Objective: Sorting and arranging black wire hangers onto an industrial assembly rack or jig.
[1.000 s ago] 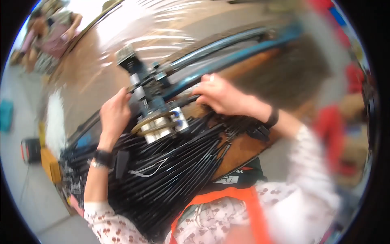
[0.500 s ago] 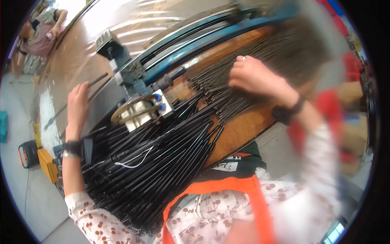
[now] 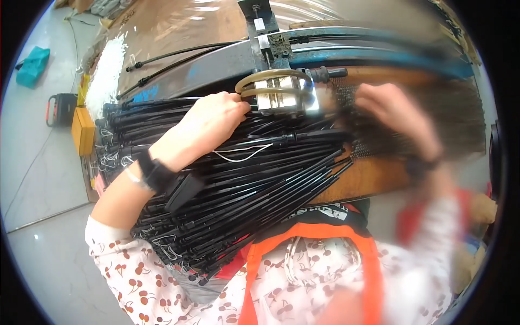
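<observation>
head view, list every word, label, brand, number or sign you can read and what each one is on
Dark cloth: white lettering, folded and too blurred to read.
Grey metal beam: blue marks, possibly lettering, too unclear to read.
No other text can be made out.

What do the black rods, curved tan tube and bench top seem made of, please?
The black rods look like glossy plastic or coated metal, given their highlights. The curved tan tube seems satin rubber or plastic, smoothly arched. The bench top is probably smooth wood, by its warm brown colour.
</observation>
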A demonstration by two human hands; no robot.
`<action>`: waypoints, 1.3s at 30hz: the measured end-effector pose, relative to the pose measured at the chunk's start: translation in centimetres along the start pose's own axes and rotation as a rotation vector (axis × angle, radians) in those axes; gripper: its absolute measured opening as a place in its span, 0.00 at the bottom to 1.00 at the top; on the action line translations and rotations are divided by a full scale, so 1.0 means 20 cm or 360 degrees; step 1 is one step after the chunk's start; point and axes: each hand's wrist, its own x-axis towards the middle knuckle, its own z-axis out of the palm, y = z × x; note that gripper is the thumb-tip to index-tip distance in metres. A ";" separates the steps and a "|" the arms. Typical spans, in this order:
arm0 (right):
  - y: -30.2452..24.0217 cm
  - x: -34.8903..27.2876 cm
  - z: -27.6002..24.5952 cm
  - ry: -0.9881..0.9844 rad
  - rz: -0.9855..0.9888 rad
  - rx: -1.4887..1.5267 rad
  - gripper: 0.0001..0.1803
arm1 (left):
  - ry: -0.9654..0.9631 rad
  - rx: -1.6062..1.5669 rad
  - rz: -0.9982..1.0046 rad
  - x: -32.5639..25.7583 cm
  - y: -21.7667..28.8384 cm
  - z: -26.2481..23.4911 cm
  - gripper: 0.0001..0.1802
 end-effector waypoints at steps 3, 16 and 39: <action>0.02 0.01 0.01 -0.0107 -0.0099 0.0197 0.08 | -0.0022 0.0077 -0.0078 -0.02 -0.04 0.06 0.06; -0.06 0.03 -0.02 -0.0171 -0.0127 0.0432 0.15 | -0.0099 -0.0221 0.0078 -0.22 0.01 -0.28 0.12; -0.05 -0.04 0.03 0.1587 -0.0947 -0.0133 0.33 | 0.0225 -0.0035 0.0088 0.26 0.56 -0.29 0.09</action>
